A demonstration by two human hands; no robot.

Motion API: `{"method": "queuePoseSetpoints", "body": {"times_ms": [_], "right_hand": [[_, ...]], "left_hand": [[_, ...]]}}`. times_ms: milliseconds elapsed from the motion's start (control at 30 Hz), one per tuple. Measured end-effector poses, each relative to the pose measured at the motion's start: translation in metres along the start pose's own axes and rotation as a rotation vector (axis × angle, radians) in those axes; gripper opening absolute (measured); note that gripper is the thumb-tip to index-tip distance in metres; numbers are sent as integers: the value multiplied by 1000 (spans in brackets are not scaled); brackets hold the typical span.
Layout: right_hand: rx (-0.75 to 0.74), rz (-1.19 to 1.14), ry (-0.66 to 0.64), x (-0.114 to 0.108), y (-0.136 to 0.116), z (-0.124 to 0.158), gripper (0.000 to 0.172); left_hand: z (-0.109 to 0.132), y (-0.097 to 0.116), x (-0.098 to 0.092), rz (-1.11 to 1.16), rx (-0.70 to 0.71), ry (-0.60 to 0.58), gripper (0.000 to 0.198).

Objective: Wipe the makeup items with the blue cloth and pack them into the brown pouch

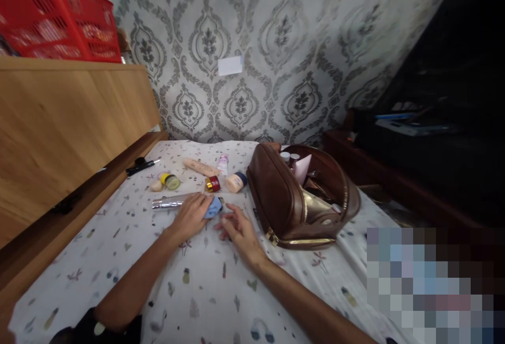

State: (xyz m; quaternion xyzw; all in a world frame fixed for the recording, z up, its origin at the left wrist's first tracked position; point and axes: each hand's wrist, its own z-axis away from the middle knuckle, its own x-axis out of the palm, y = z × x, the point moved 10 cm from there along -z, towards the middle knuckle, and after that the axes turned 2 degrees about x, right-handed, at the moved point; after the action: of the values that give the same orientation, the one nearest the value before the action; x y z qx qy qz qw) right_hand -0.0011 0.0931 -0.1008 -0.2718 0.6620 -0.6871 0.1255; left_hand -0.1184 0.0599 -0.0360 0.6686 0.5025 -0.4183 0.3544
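Observation:
My left hand (191,216) is closed on a small blue cloth (213,208), with the fingers curled over it. Beside that hand lies a shiny silver cylinder (168,202), its right part hidden under the fingers. My right hand (240,232) is just right of the cloth, fingers loosely apart, with nothing visible in it. Behind the hands are a red jar with a gold lid (212,184), a cream jar with a dark blue band (236,181), a beige tube (201,167) and a small pink-and-white tube (223,163).
An unzipped brown cosmetic bag (276,196) with items inside stands to the right. Left lie a yellow-rimmed jar (169,180), a makeup sponge (157,186) and dark brushes (142,167). A wooden cabinet (74,118) with a red basket (67,18) borders the patterned sheet (213,291).

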Motion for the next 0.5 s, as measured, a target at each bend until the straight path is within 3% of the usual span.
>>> {"method": "queuePoseSetpoints", "body": {"times_ms": [100, 233, 367, 500], "right_hand": [[18, -50, -36, 3, 5, -1, 70], [19, -131, -162, 18, -4, 3, 80], [10, -143, -261, 28, -14, 10, 76], [-53, -28, -307, 30, -17, 15, 82]], "left_hand": [[0, 3, -6, 155, -47, 101, 39], [2, 10, -16, 425, -183, 218, 50], [2, 21, -19, 572, -255, 237, 54], [2, 20, -24, 658, -324, 266, 51]]}}
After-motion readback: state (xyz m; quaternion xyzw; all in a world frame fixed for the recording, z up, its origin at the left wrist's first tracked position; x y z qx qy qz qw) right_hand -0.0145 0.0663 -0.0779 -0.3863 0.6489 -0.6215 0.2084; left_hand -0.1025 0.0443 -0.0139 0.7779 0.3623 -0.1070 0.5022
